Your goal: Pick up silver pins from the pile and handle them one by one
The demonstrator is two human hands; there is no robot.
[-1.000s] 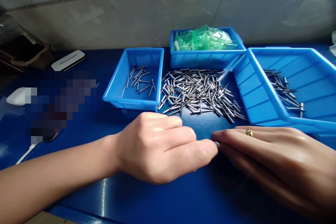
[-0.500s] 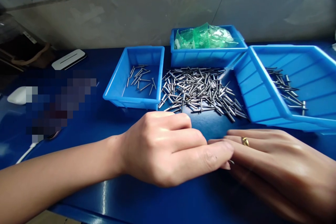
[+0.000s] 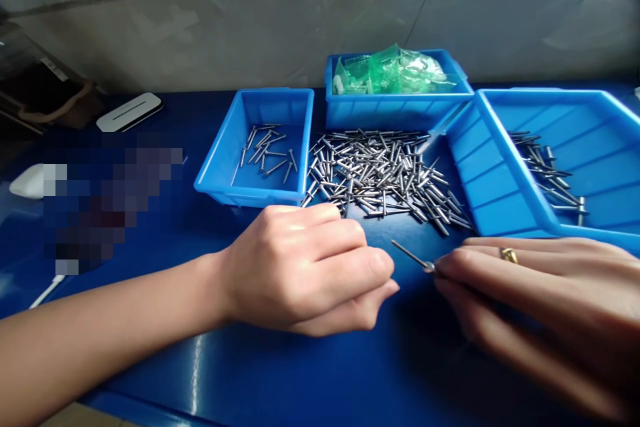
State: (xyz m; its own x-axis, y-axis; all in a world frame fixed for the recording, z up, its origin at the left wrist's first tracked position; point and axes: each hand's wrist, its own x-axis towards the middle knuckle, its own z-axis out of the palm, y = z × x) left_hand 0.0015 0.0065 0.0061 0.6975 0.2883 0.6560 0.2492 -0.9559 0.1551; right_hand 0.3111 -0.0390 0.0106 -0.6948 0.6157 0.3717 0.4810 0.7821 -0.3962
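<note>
Head view: right hand (image 3: pixel 540 307) fingers (image 3: pixel 450 265) now pinch single rivet (image 3: pixel 413 256), shank pointing toward rivet pile (image 3: pixel 380 173). Half second ago hands overlapped; now apart, left hand (image 3: pixel 310 267) fingers curled loosely, holding nothing seen. Rivet off bench (image 3: pixel 300 373), just near side of pile; small tray (image 3: pixel 257 147) left of pile.

Shiny bare metal pins (image 3: pixel 385 173) piled on a glossy, smooth blue desk (image 3: pixel 300 373). Trays (image 3: pixel 250 193) look like smooth blue plastic, bags (image 3: pixel 395 70) are clear crinkly green film, ring (image 3: pixel 509 254) polished gold.
</note>
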